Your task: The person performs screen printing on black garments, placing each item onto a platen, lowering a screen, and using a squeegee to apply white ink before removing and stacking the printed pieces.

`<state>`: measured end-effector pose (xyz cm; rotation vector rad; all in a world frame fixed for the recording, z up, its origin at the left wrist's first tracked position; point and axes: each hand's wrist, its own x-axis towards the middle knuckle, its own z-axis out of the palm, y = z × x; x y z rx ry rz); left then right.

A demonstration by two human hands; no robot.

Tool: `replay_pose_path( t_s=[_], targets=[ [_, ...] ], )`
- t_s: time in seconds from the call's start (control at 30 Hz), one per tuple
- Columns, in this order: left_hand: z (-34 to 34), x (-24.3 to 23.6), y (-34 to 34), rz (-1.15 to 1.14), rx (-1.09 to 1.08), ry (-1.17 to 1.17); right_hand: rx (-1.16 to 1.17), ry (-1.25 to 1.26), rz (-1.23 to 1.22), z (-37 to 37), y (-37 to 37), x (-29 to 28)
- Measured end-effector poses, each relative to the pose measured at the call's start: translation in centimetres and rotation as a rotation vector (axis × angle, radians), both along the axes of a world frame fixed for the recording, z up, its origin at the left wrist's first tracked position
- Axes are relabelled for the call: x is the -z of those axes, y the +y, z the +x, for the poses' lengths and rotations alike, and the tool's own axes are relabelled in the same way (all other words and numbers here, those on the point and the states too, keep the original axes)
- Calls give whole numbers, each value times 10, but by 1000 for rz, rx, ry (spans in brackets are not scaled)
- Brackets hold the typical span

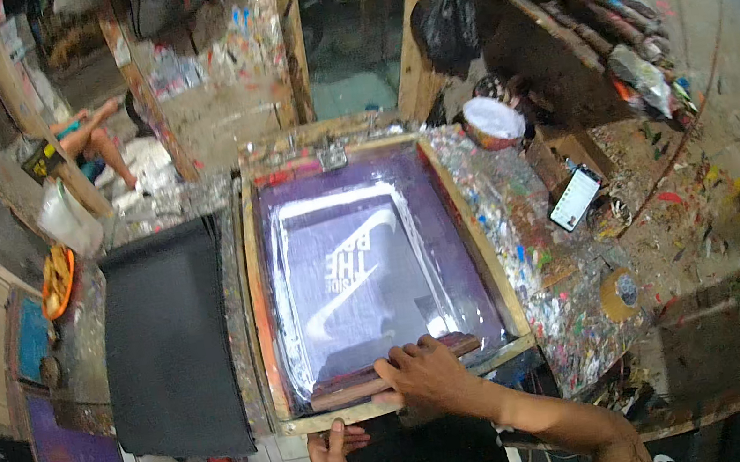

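Head view, seen from where I stand: the screen frame (258, 275) lies on the paint-spattered table (583, 333), centre. Its wooden rails enclose a purple mesh (343, 176) with a pale rectangular area bearing white lettering and a curved mark.

The squeegee (350, 390), a long wooden bar, lies crosswise inside the frame at the near end. The right hand (429, 379) grasps it right of its middle, fingers bent over the far side. The left hand (334, 458) is at the frame's near rail, left of centre, thumb raised against the rail; I cannot tell whether its fingers grip the rail.

Left of the frame: a flat black panel (173, 344); beyond it, at far left, an orange dish (60, 279). Right of the frame: a lit phone (576, 199), a bowl (495, 123) farther back, and a round roll (620, 292) nearer.
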<state>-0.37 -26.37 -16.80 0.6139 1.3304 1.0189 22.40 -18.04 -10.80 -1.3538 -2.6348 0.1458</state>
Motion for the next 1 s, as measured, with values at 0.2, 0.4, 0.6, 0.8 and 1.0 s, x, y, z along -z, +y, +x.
replay_pose_path(
  t_s=[0.2, 0.4, 0.6, 0.8, 1.0],
  targets=[
    [-11, -12, -3, 194, -21, -45, 310, 155, 388, -18, -33, -41],
    [-2, -128, 33, 736, 35, 4, 220, 219, 667, -7, 19, -146],
    [-6, -126, 246, 1234, -67, 1123, 204, 156, 695, -6, 128, -290],
    [-44, 4, 459, 1051, 378, 1594, 347, 107, 447, -11, 165, -367],
    [-31, 20, 486, 935, 293, 1822, 197, 267, 609, 1, 212, -355]
  ],
)
